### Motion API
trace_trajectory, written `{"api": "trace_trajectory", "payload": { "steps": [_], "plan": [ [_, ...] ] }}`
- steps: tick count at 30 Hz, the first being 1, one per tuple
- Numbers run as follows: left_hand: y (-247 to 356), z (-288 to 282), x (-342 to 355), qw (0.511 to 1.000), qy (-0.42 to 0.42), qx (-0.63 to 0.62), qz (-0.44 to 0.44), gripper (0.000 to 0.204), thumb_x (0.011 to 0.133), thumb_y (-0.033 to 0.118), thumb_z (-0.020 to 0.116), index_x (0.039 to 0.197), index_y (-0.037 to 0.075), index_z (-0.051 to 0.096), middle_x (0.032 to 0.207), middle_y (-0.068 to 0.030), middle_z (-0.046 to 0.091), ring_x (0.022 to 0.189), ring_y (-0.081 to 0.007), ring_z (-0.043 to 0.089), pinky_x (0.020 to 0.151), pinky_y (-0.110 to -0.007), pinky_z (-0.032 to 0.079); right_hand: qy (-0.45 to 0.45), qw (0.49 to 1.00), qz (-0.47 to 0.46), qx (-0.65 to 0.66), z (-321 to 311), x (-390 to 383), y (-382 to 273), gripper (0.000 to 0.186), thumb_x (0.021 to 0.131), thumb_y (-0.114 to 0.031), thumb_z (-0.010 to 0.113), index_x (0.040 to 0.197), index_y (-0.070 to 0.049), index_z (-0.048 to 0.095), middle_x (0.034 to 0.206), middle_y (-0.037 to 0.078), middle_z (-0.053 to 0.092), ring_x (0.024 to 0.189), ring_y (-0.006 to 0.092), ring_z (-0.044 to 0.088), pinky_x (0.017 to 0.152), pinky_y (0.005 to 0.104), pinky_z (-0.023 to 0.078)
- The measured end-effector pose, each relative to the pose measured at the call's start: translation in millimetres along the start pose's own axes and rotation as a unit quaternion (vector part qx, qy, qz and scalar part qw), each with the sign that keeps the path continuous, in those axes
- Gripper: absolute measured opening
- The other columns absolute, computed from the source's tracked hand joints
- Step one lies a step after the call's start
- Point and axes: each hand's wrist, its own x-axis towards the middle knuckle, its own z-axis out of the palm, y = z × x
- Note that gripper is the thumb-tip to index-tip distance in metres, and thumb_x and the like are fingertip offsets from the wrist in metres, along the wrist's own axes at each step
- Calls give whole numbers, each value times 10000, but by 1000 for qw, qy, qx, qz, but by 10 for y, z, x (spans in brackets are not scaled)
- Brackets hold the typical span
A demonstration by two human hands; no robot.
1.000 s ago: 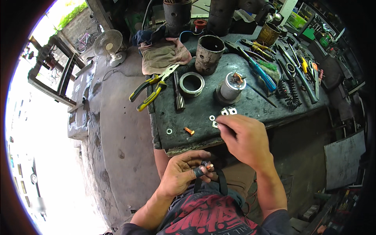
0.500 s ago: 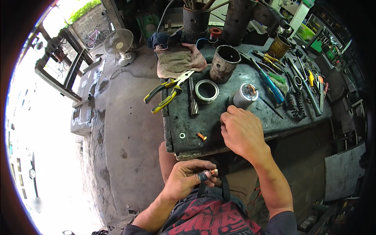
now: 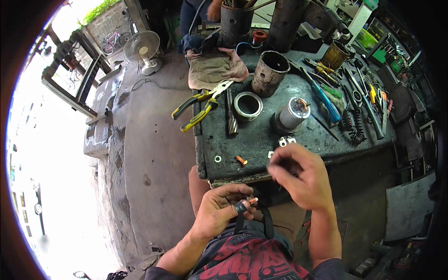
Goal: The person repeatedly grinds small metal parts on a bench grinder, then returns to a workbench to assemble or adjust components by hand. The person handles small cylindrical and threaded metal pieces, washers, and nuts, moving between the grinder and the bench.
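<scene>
My left hand, dark tape wrapped round one finger, is closed on a small copper-coloured bolt in front of the bench edge. Over the front of the bench, my right hand is curled in a pinch, its fingertips smeared by motion; what they hold, if anything, cannot be made out. Just beyond it lie several small pale metal pieces. A second copper-coloured bolt and a washer rest near the front left corner. A grey metal cylinder with copper-coloured parts on top stands behind the right hand.
On the dark bench are a metal ring, a fluted cutter, yellow-handled pliers jutting over the left edge, a rusty tube and a rag. Tools crowd the right side. Beyond the bench, another person's hand shows.
My right hand has drawn back from beside the grey cylinder toward me, uncovering the small pale pieces. My left hand still holds its bolt. Another person has appeared behind the bench.
</scene>
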Motion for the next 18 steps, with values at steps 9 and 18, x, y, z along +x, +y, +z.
{"api": "trace_trajectory", "payload": {
  "steps": [9, 18],
  "plan": [
    [-3, 184, 65, 991, 4, 121, 61, 374, 938, -103, 643, 1304, -80, 572, 1143, -155, 670, 1022, -193, 691, 879, -319, 616, -11, 949, 121, 291, 162, -510, 288, 112, 929, 34, 696, 1035, 19, 730, 964, 40, 711, 836, 96, 664, 746, 232, 539],
    [-14, 282, 3, 964, 41, 248, 91, 447, 880, -164, 652, 1311, -69, 583, 1134, -143, 689, 1058, -184, 697, 926, -301, 598, -42, 929, 141, 340, 196, -583, 450, 103, 936, 3, 709, 1034, 24, 733, 939, 24, 702, 764, 84, 630, 656, 232, 516]
  ]
}}
